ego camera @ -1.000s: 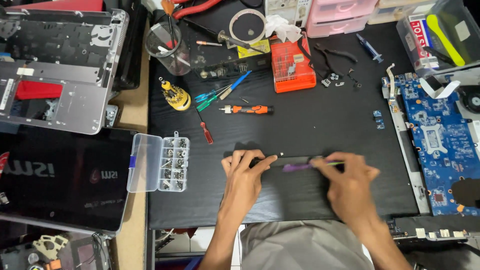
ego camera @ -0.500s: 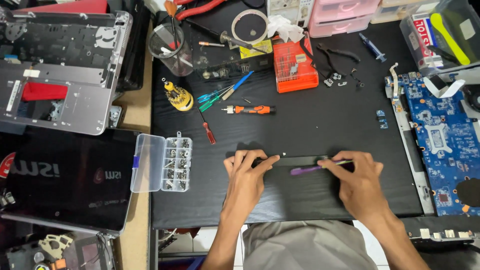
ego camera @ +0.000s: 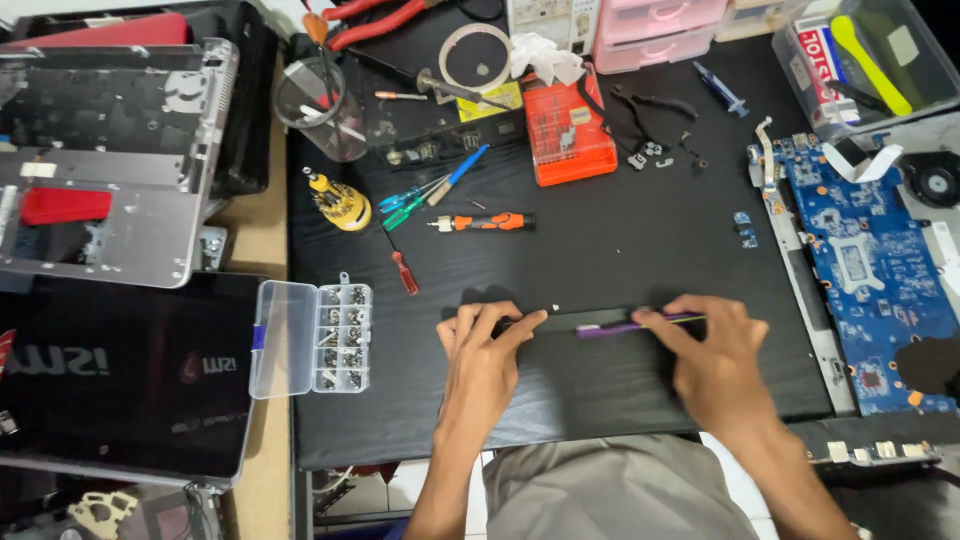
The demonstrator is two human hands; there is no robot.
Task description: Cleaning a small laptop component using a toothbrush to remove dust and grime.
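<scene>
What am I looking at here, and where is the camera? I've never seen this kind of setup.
There is no machine: a person works with two bare hands. The single camera sits on their head and looks down at a black work mat. The left hand presses on one end of a long, narrow black bar. The right hand holds a thin purple tool against that bar. Around them lie a clear plastic box of small screws, an orange-handled screwdriver, an orange bit case, a blue circuit board on the right, and a closed black laptop on the left.
</scene>
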